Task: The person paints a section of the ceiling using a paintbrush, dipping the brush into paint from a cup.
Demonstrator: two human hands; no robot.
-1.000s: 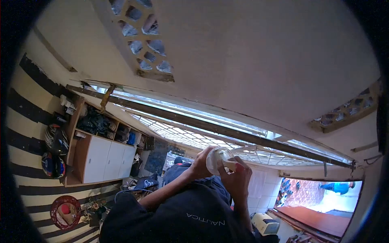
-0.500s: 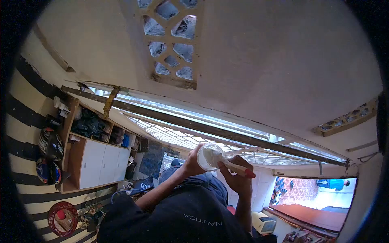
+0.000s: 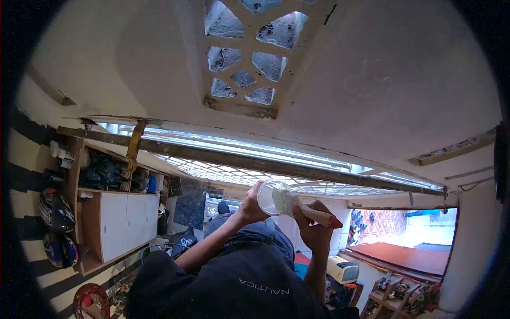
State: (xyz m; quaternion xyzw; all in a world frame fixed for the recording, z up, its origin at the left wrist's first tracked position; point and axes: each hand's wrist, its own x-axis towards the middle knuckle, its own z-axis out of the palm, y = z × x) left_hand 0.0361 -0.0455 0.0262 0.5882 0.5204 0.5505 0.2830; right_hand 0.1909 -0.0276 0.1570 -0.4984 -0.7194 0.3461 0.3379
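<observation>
Right hand (image 3: 314,232) has drawn the paintbrush (image 3: 319,216) outward over the cup (image 3: 268,198).

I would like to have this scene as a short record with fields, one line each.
Left hand: holds clear container
Right hand: holds brush
Brush tip colour: red at handle end
Brush head: at container's mouth; contact unclear
Left background: cabinet with white doors
Wall above: vent block with openings

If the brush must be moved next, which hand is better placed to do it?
Probably the right hand: it grips the brush by its handle. The left hand is occupied, holding the container near the bristles.
</observation>
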